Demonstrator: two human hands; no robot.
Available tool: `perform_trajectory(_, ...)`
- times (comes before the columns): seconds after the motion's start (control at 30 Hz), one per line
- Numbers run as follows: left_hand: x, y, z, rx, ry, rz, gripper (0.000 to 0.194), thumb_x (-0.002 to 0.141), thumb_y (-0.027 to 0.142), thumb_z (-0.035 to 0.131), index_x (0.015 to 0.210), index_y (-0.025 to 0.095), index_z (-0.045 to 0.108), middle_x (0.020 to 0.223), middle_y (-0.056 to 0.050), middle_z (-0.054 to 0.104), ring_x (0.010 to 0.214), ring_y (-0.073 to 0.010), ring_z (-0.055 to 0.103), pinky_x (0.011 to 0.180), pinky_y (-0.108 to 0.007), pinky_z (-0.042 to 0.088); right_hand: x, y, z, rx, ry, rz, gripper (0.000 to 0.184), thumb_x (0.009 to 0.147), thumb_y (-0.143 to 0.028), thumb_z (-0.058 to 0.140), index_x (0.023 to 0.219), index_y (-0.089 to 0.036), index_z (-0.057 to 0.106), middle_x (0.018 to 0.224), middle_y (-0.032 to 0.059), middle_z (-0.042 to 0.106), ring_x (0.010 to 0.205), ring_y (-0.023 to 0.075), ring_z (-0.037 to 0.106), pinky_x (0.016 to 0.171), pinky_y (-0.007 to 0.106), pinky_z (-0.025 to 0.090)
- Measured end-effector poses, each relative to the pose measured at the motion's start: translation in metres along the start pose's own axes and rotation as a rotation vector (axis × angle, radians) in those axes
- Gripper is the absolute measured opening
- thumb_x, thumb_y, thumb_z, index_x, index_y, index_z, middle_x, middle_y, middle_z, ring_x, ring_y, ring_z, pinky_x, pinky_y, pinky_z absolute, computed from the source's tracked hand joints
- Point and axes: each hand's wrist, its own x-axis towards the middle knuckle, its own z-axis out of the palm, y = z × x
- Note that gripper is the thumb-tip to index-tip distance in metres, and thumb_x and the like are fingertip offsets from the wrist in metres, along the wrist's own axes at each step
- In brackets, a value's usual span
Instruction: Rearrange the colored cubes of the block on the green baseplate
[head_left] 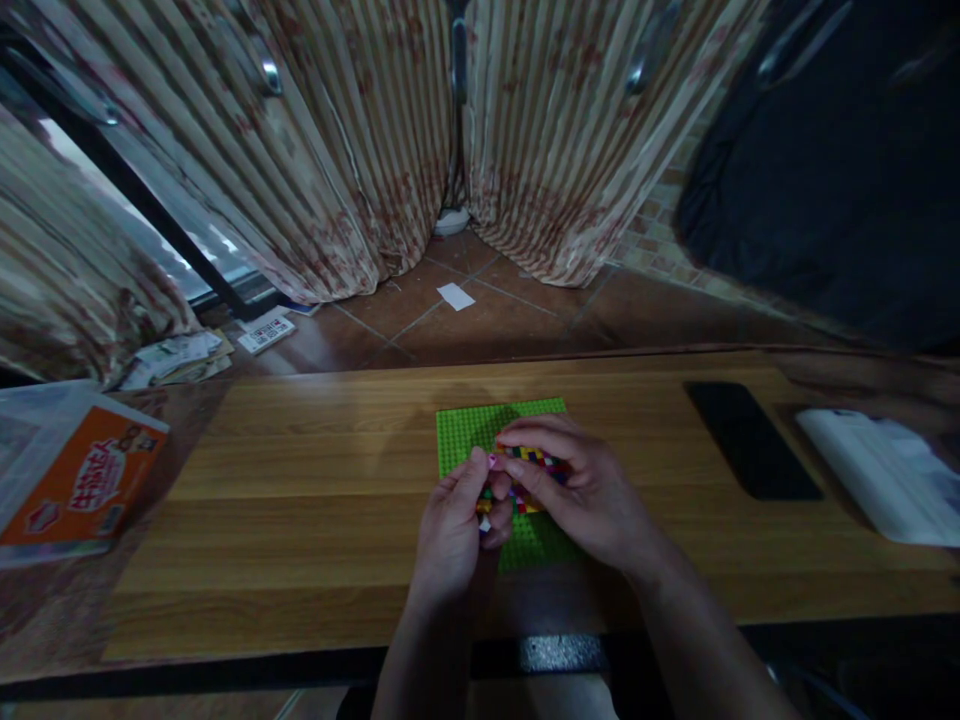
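Note:
A green studded baseplate [480, 428] lies on the wooden table [300, 500] in front of me. On it sits a patch of small coloured bricks [534, 462], red, yellow, blue and purple. My left hand [454, 530] is closed, pinching a small pink brick [494, 461] between thumb and forefinger at the patch's left edge; more small bricks show under its fingers. My right hand [581, 485] curls over the patch, its fingertips touching the pink brick and the bricks below.
A black phone [752, 438] lies on the table to the right, beside a white packet [881, 470]. An orange box [75, 485] under a clear bag sits at the left. Striped curtains [360, 130], tiled floor and scattered papers [180, 358] lie beyond the table.

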Motion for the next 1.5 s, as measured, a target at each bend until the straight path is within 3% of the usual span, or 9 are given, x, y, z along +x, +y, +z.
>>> perform_trajectory(0.17, -0.001, -0.002, 0.002, 0.054, -0.023, 0.018, 0.047, 0.072, 0.054, 0.078, 0.064, 0.013, 0.055, 0.059, 0.005, 0.047, 0.041, -0.0016, 0.033, 0.037, -0.016, 0.017, 0.0, -0.003, 0.002, -0.014, -0.055, -0.045, 0.017, 0.093, -0.03, 0.062, 0.106, -0.029, 0.072, 0.109, 0.0048, 0.072, 0.107, 0.022, 0.064, 0.093, 0.042, 0.051)
perform_trajectory(0.4, -0.003, -0.004, 0.004, 0.137, 0.002, 0.026, 0.047, 0.075, 0.055, 0.075, 0.064, 0.013, 0.056, 0.059, 0.003, 0.05, 0.04, -0.0024, 0.036, 0.038, -0.018, 0.018, 0.0, -0.006, 0.001, 0.015, 0.0, -0.045, 0.007, 0.089, -0.026, 0.067, 0.092, -0.028, 0.073, 0.096, 0.002, 0.073, 0.097, 0.0198, 0.067, 0.087, 0.038, 0.052)
perform_trajectory(0.47, -0.002, -0.005, 0.004, 0.129, -0.003, 0.027, 0.045, 0.076, 0.055, 0.075, 0.067, 0.012, 0.06, 0.06, 0.003, 0.05, 0.04, -0.0023, 0.036, 0.039, -0.018, 0.018, -0.001, -0.005, -0.002, 0.06, 0.076, -0.003, 0.007, 0.088, -0.025, 0.068, 0.09, -0.027, 0.073, 0.093, 0.001, 0.074, 0.093, 0.0188, 0.068, 0.084, 0.035, 0.053)
perform_trajectory(0.63, 0.001, -0.002, -0.001, 0.003, 0.081, 0.066, 0.039, 0.072, 0.045, 0.08, 0.083, 0.009, 0.069, 0.063, 0.004, 0.049, 0.043, -0.0012, 0.034, 0.038, -0.015, 0.018, 0.0, 0.007, -0.017, 0.26, 0.406, 0.21, 0.004, 0.078, -0.027, 0.076, 0.08, -0.025, 0.073, 0.08, -0.0002, 0.076, 0.074, 0.0174, 0.07, 0.07, 0.031, 0.057)
perform_trajectory(0.73, 0.003, 0.001, -0.005, -0.071, 0.147, 0.067, 0.035, 0.07, 0.038, 0.082, 0.085, 0.009, 0.068, 0.065, 0.004, 0.049, 0.044, -0.001, 0.034, 0.037, -0.014, 0.02, 0.003, 0.018, -0.022, 0.306, 0.481, 0.318, 0.01, 0.07, -0.029, 0.081, 0.077, -0.024, 0.075, 0.073, -0.0002, 0.075, 0.067, 0.0171, 0.068, 0.064, 0.031, 0.057)
perform_trajectory(0.87, 0.003, 0.004, -0.005, -0.1, 0.198, 0.033, 0.034, 0.071, 0.035, 0.08, 0.088, 0.009, 0.066, 0.067, 0.003, 0.05, 0.046, -0.0022, 0.037, 0.037, -0.014, 0.022, 0.004, 0.032, -0.02, 0.273, 0.408, 0.342, 0.014, 0.072, -0.032, 0.079, 0.084, -0.025, 0.078, 0.081, 0.0018, 0.076, 0.072, 0.0173, 0.068, 0.066, 0.031, 0.055)
perform_trajectory(1.03, 0.001, 0.008, -0.002, -0.111, 0.198, -0.016, 0.029, 0.078, 0.037, 0.07, 0.087, 0.01, 0.065, 0.069, 0.001, 0.052, 0.047, -0.005, 0.041, 0.036, -0.015, 0.022, 0.002, 0.042, -0.019, 0.066, 0.299, 0.253, 0.019, 0.086, -0.036, 0.066, 0.097, -0.025, 0.078, 0.096, 0.0053, 0.074, 0.087, 0.0196, 0.068, 0.076, 0.034, 0.055)
perform_trajectory(1.2, -0.001, 0.01, 0.001, -0.096, 0.22, -0.009, 0.026, 0.077, 0.032, 0.061, 0.088, 0.01, 0.066, 0.068, -0.001, 0.053, 0.045, -0.0066, 0.04, 0.036, -0.016, 0.021, 0.001, 0.042, -0.022, -0.089, 0.237, 0.202, 0.023, 0.091, -0.032, 0.058, 0.103, -0.025, 0.077, 0.097, 0.0054, 0.071, 0.091, 0.02, 0.067, 0.079, 0.035, 0.055)
perform_trajectory(1.5, -0.003, 0.01, 0.001, -0.107, 0.196, -0.02, 0.026, 0.072, 0.023, 0.056, 0.09, 0.009, 0.067, 0.067, -0.002, 0.053, 0.044, -0.0078, 0.04, 0.036, -0.018, 0.021, 0.002, 0.042, -0.018, -0.001, 0.353, 0.167, 0.014, 0.084, -0.025, 0.065, 0.087, -0.026, 0.078, 0.092, 0.0037, 0.068, 0.086, 0.0186, 0.065, 0.075, 0.033, 0.054)
